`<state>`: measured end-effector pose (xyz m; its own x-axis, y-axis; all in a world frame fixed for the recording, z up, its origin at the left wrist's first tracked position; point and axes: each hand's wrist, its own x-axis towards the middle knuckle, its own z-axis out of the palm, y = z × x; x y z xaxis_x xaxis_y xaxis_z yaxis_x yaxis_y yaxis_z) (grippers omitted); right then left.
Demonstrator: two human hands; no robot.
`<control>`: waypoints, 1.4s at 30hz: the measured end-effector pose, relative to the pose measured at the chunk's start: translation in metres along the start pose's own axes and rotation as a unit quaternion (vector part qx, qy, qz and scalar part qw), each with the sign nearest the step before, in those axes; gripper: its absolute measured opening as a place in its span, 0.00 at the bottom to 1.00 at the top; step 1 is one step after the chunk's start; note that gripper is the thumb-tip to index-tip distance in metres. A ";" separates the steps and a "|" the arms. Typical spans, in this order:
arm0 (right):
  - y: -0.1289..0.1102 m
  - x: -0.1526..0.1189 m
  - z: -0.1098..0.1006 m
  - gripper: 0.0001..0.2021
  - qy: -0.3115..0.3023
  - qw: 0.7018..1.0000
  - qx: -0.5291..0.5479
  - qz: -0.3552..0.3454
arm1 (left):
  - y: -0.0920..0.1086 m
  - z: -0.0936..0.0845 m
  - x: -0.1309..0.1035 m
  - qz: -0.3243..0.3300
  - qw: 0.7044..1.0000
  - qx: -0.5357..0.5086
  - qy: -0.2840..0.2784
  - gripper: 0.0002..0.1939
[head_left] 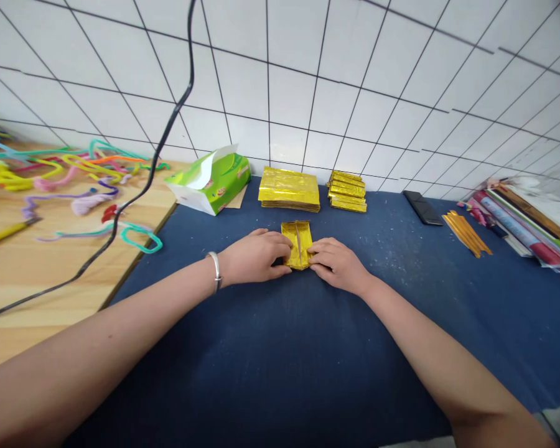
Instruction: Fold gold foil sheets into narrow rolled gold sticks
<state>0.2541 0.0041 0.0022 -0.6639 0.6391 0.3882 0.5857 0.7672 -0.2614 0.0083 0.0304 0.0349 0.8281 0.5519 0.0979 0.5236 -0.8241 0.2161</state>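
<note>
A folded piece of gold foil paper (297,244) lies on the dark blue table cover, its two side flaps almost meeting at a seam down the middle. My left hand (260,255), with a silver bracelet at the wrist, grips its left edge with bent fingers and thumb. On the opposite side my right hand (336,264) pinches the right edge. Behind the piece stands a stack of flat gold foil sheets (289,188). To the right of that stack is a smaller pile of folded gold foil strips (347,191).
A green tissue pack (214,180) stands by the tiled wall. Colourful pipe cleaners (93,165) cover the wooden table (70,274) at left, where a black cable (161,146) hangs across. Right are a black phone (422,207), brownish-gold strips (466,232) and stacked books (525,227).
</note>
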 end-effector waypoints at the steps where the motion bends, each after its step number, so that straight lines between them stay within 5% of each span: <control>1: -0.001 0.001 0.000 0.08 0.003 1.000 0.004 0.000 | 0.001 0.000 0.000 -0.004 1.000 0.003 0.003 0.11; 23: -0.010 0.010 0.009 0.07 0.050 0.982 0.011 0.182 | -0.003 0.020 0.009 -0.109 0.990 -0.087 0.029 0.15; 42: -0.014 0.014 0.010 0.06 0.038 0.979 0.038 0.196 | -0.017 0.018 0.006 -0.098 0.989 -0.110 0.019 0.11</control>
<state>0.2323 0.0029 0.0021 -0.3570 0.8813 0.3097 0.7501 0.4680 -0.4673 0.0081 0.0451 0.0148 0.7044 0.7066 0.0676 0.6142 -0.6545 0.4410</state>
